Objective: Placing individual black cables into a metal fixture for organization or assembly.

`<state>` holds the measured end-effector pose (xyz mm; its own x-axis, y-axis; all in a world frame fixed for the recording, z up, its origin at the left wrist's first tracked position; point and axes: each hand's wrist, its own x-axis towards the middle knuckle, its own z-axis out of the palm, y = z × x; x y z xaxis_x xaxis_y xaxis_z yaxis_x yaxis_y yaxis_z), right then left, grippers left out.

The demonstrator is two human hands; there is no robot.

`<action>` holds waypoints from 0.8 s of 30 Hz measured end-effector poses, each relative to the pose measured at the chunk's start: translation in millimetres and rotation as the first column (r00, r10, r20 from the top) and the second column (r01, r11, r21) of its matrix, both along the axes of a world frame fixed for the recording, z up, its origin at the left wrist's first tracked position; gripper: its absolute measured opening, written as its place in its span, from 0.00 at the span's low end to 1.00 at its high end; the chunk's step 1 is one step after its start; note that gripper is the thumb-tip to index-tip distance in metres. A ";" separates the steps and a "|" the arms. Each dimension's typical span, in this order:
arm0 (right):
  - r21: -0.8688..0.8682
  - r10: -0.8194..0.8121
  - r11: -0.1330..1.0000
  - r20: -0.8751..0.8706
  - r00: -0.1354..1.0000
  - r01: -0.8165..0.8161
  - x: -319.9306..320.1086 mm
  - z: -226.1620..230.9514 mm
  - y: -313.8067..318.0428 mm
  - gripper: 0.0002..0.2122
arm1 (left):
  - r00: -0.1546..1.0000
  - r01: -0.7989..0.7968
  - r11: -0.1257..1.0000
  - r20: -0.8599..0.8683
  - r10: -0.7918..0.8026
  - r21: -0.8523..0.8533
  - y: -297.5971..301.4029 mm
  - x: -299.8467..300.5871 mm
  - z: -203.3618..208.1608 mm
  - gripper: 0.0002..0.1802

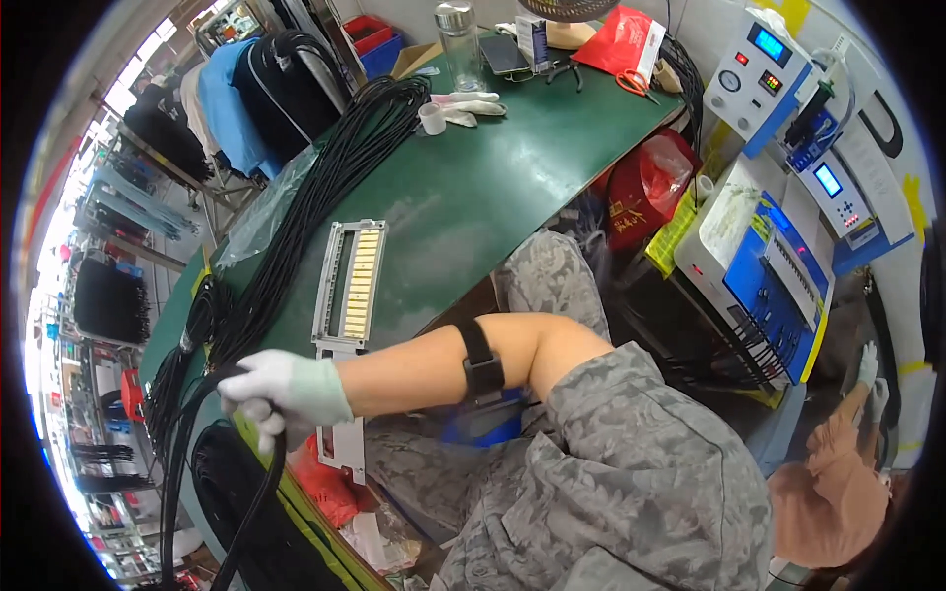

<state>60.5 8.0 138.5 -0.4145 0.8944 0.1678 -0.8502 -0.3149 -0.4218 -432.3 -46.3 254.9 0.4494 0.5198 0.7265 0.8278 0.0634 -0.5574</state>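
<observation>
My right hand [266, 392], in a white glove with a pale green cuff, reaches across to the left. Its fingers are closed around black cables [258, 497], which hang down from it beside the table edge. I cannot make out my left hand. Close by the gripped part, a bundled coil of black cable [207, 310] lies on the green table [463, 217]. A long bunch of black cables [315, 182] runs from there to the far side. Beyond my forearm rests a metal frame [327, 286] with a row of yellowish blocks [362, 286].
Farther back are a clear bottle [459, 54], white gloves [471, 106], a small white cup [432, 118], pliers [565, 73] and orange-handled scissors [636, 84]. Blue-and-white machines [754, 84] stand right. A co-worker's gloved hand [867, 364] shows at far right.
</observation>
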 end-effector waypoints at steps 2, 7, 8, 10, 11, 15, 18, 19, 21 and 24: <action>-0.025 -0.025 0.999 0.057 0.998 0.026 22.2 -11.5 8.3 0.08 | 1.000 -0.005 0.997 0.019 0.006 -0.071 13.6 -5.5 5.3 0.10; -0.175 -0.206 0.943 0.367 0.907 0.285 128.2 -23.3 -16.6 0.11 | 0.912 0.193 0.908 0.410 -0.027 -0.371 60.3 17.8 -4.9 0.14; -0.169 -0.214 0.948 0.285 0.934 0.269 160.9 -36.5 -21.6 0.10 | 0.832 0.371 0.844 0.542 -0.118 -0.386 78.1 26.8 -3.8 0.13; -0.155 -0.330 0.902 0.352 0.876 0.402 208.3 -44.8 -34.1 0.08 | 0.714 0.415 0.768 0.698 0.057 -0.487 90.6 93.8 -7.0 0.16; -0.140 -0.385 0.848 0.501 0.775 0.512 228.4 -43.5 -36.4 0.07 | 0.838 0.406 0.775 0.535 -0.104 -0.484 81.4 138.9 -7.3 0.15; 0.061 -0.640 0.519 0.688 0.341 0.852 336.4 -68.1 -63.4 0.05 | 0.903 0.425 0.661 0.343 -0.260 -0.618 84.5 272.1 -38.5 0.13; 0.168 -0.557 0.323 0.829 0.044 0.932 445.0 -93.8 -103.5 0.14 | 0.794 0.581 0.429 0.367 -0.484 -0.692 100.4 365.6 -81.4 0.12; 0.266 -0.511 0.310 0.856 -0.076 0.913 479.7 -100.6 -115.8 0.16 | 0.765 0.602 0.349 0.392 -0.511 -0.718 97.6 398.0 -86.3 0.10; 0.613 -0.251 0.200 0.786 -0.565 0.764 542.1 -111.4 -127.2 0.19 | 0.691 0.630 0.260 0.374 -0.619 -0.732 109.3 438.5 -114.3 0.07; 0.884 -0.058 0.342 0.360 -0.931 0.321 512.5 -102.5 -93.0 0.20 | 0.728 0.582 0.262 0.349 -0.590 -0.769 120.4 480.0 -142.3 0.07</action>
<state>573.0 -85.0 35.9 0.6433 0.4871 0.5907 0.7644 -0.4536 -0.4583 47.6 74.1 112.6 0.8931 0.4256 0.1456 0.4371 -0.8976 -0.0578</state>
